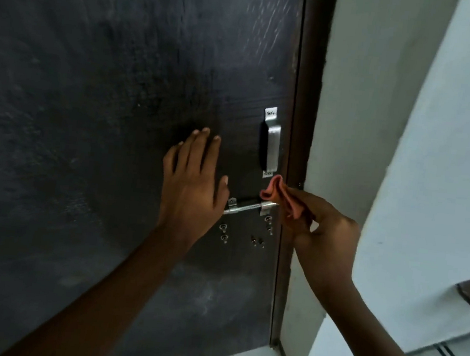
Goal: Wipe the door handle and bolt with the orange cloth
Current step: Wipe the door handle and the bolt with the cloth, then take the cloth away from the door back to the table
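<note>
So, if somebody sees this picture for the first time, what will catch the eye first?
Probably the orange cloth, bunched in the right hand at the right end of the silver bolt, bright against the dark door. Next, the left hand pressed flat on the door beside the bolt, and the shiny handle just above the cloth.

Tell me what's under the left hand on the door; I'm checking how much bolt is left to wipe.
The left hand lies flat on the dark door, covering the silver sliding bolt's left end. How far it runs beneath cannot be seen.
</note>
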Action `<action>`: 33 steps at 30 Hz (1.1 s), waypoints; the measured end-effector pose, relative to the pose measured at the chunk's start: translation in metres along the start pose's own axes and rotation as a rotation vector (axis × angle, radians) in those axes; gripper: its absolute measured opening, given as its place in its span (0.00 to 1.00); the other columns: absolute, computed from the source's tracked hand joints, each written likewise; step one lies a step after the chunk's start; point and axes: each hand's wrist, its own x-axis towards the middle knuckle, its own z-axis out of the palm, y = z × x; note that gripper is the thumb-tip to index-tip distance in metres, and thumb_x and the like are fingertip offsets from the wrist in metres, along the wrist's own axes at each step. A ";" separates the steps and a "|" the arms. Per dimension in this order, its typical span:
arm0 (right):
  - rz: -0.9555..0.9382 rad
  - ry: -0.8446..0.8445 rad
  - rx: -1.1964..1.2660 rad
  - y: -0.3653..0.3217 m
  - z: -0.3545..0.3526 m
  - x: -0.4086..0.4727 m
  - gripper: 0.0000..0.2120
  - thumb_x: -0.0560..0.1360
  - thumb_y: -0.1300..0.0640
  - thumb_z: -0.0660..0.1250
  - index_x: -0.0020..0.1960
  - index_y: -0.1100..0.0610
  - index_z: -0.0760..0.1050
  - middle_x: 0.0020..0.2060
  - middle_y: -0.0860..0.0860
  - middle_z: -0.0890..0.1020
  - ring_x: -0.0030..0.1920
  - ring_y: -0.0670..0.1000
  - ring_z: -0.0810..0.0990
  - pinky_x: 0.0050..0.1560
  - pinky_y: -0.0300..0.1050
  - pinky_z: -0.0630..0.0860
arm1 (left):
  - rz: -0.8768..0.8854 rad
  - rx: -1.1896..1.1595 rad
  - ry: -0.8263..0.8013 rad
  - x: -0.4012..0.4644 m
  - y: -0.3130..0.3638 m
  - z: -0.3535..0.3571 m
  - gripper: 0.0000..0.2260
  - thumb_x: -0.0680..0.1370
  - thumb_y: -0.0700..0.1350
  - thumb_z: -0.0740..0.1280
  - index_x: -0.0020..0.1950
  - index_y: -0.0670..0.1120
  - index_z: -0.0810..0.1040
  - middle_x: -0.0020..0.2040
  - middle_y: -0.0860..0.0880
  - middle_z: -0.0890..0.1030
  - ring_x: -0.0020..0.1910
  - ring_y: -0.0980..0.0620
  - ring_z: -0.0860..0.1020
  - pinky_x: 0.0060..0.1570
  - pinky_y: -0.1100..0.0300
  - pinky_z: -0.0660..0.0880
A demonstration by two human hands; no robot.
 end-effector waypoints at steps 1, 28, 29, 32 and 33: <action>-0.017 0.003 0.005 -0.011 -0.013 0.009 0.15 0.74 0.54 0.75 0.60 0.54 0.83 0.48 0.49 0.88 0.43 0.44 0.83 0.46 0.30 0.77 | -0.006 -0.047 0.016 0.002 0.006 -0.012 0.27 0.79 0.51 0.60 0.76 0.39 0.71 0.76 0.38 0.71 0.76 0.40 0.66 0.73 0.44 0.60; 0.669 0.115 -0.205 0.124 -0.461 -0.045 0.06 0.77 0.58 0.71 0.42 0.52 0.85 0.30 0.46 0.83 0.32 0.45 0.81 0.33 0.36 0.77 | 0.130 -0.947 -0.338 -0.035 0.498 -0.078 0.21 0.83 0.53 0.60 0.69 0.43 0.77 0.63 0.46 0.80 0.63 0.49 0.76 0.64 0.58 0.71; 0.732 0.135 -0.207 0.144 -0.476 -0.061 0.07 0.76 0.58 0.71 0.40 0.52 0.84 0.30 0.46 0.83 0.32 0.43 0.81 0.33 0.36 0.77 | 0.124 -0.968 -0.396 -0.046 0.524 -0.069 0.21 0.82 0.54 0.59 0.69 0.43 0.78 0.63 0.46 0.81 0.62 0.49 0.76 0.63 0.59 0.71; 0.946 0.198 -0.209 0.204 -0.511 -0.112 0.09 0.76 0.59 0.71 0.37 0.53 0.82 0.29 0.47 0.82 0.30 0.40 0.79 0.33 0.33 0.75 | 0.095 -0.987 -0.560 -0.080 0.593 -0.044 0.23 0.81 0.56 0.59 0.68 0.44 0.79 0.62 0.47 0.81 0.62 0.50 0.77 0.60 0.60 0.71; 1.014 0.230 -0.214 0.224 -0.522 -0.129 0.09 0.76 0.59 0.71 0.37 0.53 0.82 0.30 0.48 0.83 0.31 0.41 0.81 0.34 0.38 0.79 | 0.082 -0.986 -0.610 -0.091 0.613 -0.035 0.22 0.81 0.56 0.59 0.68 0.44 0.79 0.62 0.46 0.81 0.62 0.50 0.77 0.60 0.61 0.70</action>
